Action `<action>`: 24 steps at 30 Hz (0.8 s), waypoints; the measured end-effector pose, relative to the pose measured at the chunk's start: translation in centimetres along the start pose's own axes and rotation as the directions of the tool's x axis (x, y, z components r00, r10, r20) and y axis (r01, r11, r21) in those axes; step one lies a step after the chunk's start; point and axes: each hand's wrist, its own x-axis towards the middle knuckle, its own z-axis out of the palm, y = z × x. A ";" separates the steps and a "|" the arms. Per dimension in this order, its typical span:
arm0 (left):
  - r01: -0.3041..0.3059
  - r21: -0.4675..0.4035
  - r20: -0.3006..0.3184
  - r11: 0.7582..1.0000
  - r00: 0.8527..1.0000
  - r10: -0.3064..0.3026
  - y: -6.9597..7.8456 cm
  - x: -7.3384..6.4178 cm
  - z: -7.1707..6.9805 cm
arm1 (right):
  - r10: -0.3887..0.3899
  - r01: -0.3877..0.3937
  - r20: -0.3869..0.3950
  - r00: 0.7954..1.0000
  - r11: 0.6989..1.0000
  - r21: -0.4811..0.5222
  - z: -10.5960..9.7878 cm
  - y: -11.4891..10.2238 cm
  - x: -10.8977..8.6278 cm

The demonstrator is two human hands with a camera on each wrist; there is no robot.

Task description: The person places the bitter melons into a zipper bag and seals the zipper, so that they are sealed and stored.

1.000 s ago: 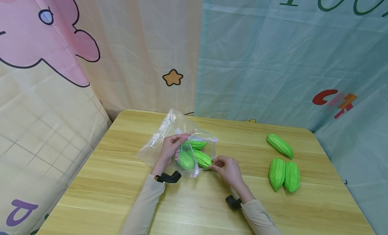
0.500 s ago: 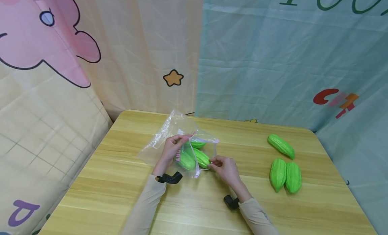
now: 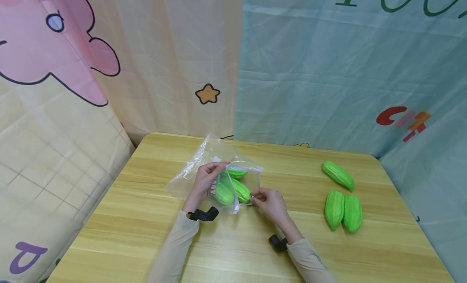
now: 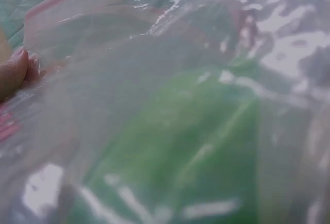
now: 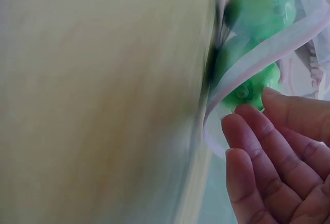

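Note:
A clear zip bag (image 3: 187,175) with a pale pink zip edge lies on the table, its mouth facing right. Inside it are three ridged green bitter melons, one toward the back (image 3: 237,172), another toward the front left (image 3: 223,193). My left hand (image 3: 208,178) pinches the bag's upper rim. At the mouth, the thumb and fingertips of my right hand (image 3: 271,204) pinch the end of the third bitter melon (image 3: 241,190). The right wrist view shows that melon's tip (image 5: 264,81) between thumb and forefinger. Through the plastic, the left wrist view shows a blurred green melon (image 4: 180,136).
On the right of the wooden table (image 3: 277,258) lie three more bitter melons: one slanted at the back (image 3: 337,176), two side by side in front (image 3: 333,210). A printed cloth backdrop (image 3: 310,72) hangs behind the table and along its sides.
The bitter melon at my right fingertips has slid left, deeper into the bag, and my right hand has followed it. My left hand keeps its hold on the rim.

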 end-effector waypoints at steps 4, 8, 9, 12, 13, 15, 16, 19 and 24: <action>0.032 -0.003 -0.001 0.999 0.999 -0.032 0.1 0.0 -0.1 | -0.002 0.003 0.010 1.000 1.000 -0.012 -0.3 0.1 -0.4; 0.012 0.011 -0.021 1.000 1.000 -0.012 0.1 0.0 0.0 | 0.007 -0.006 0.006 1.000 1.000 -0.027 -1.0 0.2 -0.8; 0.009 0.012 -0.021 1.000 1.000 -0.008 0.1 0.0 0.0 | 0.013 -0.013 0.000 1.000 0.999 -0.031 -1.3 0.2 -1.0; 0.002 0.013 -0.017 1.000 1.000 -0.001 0.1 0.0 0.0 | 0.028 -0.030 -0.029 0.999 0.998 -0.051 -2.1 0.4 -1.4; 0.001 0.015 -0.015 1.000 1.000 -0.001 0.1 0.0 0.0 | 0.036 -0.038 -0.041 0.998 0.997 -0.062 -2.4 0.4 -1.5; 0.006 0.009 -0.015 1.000 1.000 -0.006 0.0 -0.1 0.0 | 0.046 -0.051 -0.069 0.997 0.995 -0.081 -3.0 0.6 -1.8; 0.006 0.008 -0.017 1.000 1.000 -0.006 0.0 0.0 0.0 | 0.046 -0.054 -0.085 0.995 0.994 -0.095 -3.3 0.7 -1.9; 0.015 0.003 -0.017 1.000 1.000 -0.015 0.0 -0.1 0.0 | 0.047 -0.065 -0.140 0.989 0.990 -0.122 -4.4 1.1 -2.4; 0.026 -0.001 -0.010 1.000 1.000 -0.026 0.0 -0.1 0.0 | 0.050 -0.089 -0.240 0.969 0.984 -0.152 -6.5 1.9 -3.5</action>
